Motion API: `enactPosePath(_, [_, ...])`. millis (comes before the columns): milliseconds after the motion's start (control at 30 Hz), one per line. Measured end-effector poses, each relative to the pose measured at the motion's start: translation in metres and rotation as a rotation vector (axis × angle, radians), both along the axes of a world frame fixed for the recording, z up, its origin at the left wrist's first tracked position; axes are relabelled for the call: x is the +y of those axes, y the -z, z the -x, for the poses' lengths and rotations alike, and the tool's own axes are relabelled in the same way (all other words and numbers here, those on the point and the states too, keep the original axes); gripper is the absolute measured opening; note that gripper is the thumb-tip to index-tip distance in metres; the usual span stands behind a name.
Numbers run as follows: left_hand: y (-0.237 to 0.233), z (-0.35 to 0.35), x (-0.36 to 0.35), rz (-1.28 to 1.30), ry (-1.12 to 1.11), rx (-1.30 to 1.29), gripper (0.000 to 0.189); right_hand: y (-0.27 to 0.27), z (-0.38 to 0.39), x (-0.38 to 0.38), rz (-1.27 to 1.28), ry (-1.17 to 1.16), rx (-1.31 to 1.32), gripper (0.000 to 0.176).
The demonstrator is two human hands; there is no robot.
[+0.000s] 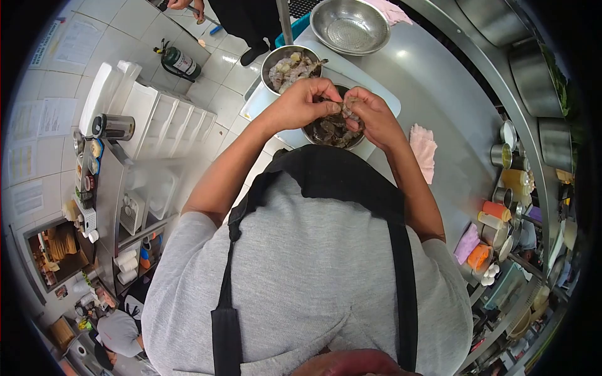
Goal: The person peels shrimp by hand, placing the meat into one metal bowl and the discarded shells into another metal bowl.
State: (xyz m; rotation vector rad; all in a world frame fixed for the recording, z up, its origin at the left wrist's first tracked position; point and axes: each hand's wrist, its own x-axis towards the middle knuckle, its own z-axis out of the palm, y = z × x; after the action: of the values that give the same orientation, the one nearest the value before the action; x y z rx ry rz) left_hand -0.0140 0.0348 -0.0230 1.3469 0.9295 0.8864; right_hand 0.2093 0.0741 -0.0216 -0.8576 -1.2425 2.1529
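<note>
Over a metal bowl [308, 135] of dark grey shrimp [335, 133], my two hands meet at a single shrimp [350, 109]. My left hand [306, 103] pinches one end of it with thumb and fingertips. Curled round the other side is my right hand [374, 119], its fingers closed on the same shrimp. Just beyond my left hand stands a second metal bowl [266, 70], filled with paler, shiny shrimp [291, 70]. Under the bowls lies a white cutting board [390, 100], partly covered.
An empty perforated metal colander [350, 28] sits at the far end of the steel counter [433, 88]. A pink cloth [423, 152] lies right of my right arm. Another person's dark-clad legs [248, 28] are beyond the bowls. White plastic bins [166, 116] stand left.
</note>
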Motion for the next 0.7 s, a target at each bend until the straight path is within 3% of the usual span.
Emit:
enactPosePath(133, [-0.012,-0.001,-0.003,-0.136,-0.027,0.169,0.011,0.012,-0.001,0.003,-0.089,-0.016,-0.014,0.006])
enactPosePath(233, [-0.034,-0.008,-0.006,-0.523,-0.091,0.383,0.012,0.012,0.000,-0.002,0.101,0.028,0.118,0.006])
enactPosePath(333, [-0.049,-0.015,-0.013,-0.722,-0.056,0.493,0.015,0.010,0.001,-0.003,0.270,0.019,0.198,0.007])
enactPosePath(533, [-0.039,-0.017,-0.012,-0.710,-0.111,0.600,0.017,0.022,0.007,0.004,0.160,0.128,0.049,0.007])
enactPosePath(700, [-0.041,-0.022,-0.016,-0.701,-0.099,0.671,0.023,0.025,0.002,0.010,0.123,0.056,0.051,0.009])
